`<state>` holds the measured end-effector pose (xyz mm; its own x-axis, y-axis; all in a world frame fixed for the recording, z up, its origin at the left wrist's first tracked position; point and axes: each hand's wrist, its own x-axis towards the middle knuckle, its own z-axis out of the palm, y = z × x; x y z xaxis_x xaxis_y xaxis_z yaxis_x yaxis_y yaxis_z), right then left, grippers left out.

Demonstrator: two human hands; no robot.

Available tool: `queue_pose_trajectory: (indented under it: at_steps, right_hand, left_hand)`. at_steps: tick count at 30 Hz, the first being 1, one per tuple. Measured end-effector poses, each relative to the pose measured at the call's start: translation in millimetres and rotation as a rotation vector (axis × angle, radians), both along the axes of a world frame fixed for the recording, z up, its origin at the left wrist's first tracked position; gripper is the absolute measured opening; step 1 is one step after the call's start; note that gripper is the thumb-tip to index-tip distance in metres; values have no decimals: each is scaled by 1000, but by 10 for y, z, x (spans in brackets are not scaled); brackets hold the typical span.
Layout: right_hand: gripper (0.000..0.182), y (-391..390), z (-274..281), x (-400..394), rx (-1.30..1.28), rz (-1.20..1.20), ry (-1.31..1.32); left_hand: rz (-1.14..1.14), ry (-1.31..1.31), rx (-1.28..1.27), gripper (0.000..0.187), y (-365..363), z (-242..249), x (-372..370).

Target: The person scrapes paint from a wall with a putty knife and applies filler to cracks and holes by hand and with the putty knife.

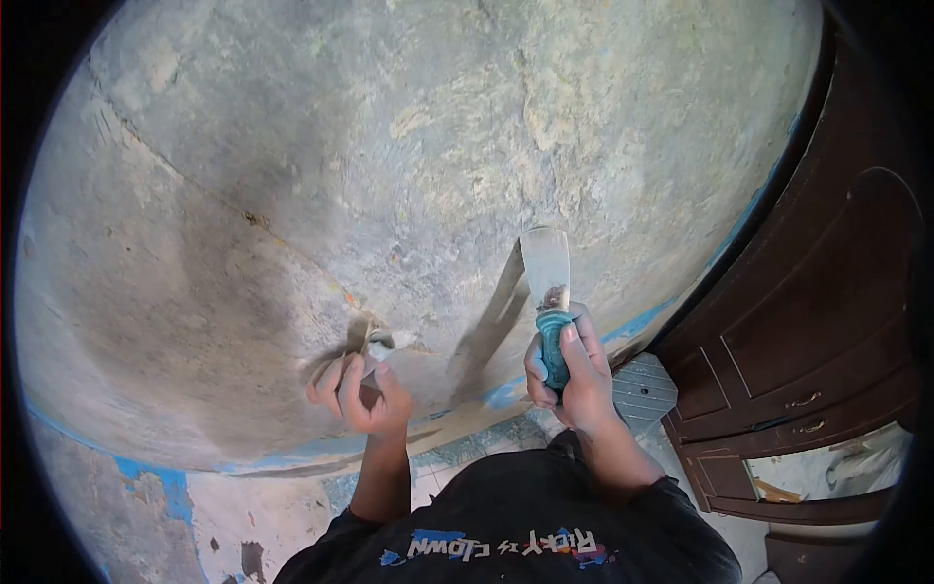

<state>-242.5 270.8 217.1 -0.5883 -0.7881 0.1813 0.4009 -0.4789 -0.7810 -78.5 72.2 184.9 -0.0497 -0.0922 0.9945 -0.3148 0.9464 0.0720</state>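
Note:
My right hand is wrapped round the teal handle of a putty knife, the thumb lying along the handle. Its broad metal blade points up in front of the wall, with a brown smudge near the handle. My left hand is closed in a pinch on a small folded pale piece, whitish with a tan edge; I cannot tell what it is made of. That hand is right at the wall, beside the lower end of a long slanting crack. The wall is bare, grey and patchy.
Dark brown wooden furniture with drawers stands along the right. A grey octagonal stool-like top sits low beside it. Blue paint remnants edge the wall's lower part. Tiled floor shows below.

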Motion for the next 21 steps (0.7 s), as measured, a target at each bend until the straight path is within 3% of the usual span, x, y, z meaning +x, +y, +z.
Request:
queue_pose_trajectory:
  at_steps: [3,12,21]
  right_hand:
    - [30,3,-114,38,45,-25,-9]
    - [32,-17,-46,61,87,-96,34]
    - [29,9,14,78,190,-153,64]
  left_hand:
    - [72,-14,-52,25,-50,97,65]
    - [-60,158,-85,24,-220,68,-64]
    - [61,-27,-217,20,-291,29,6]
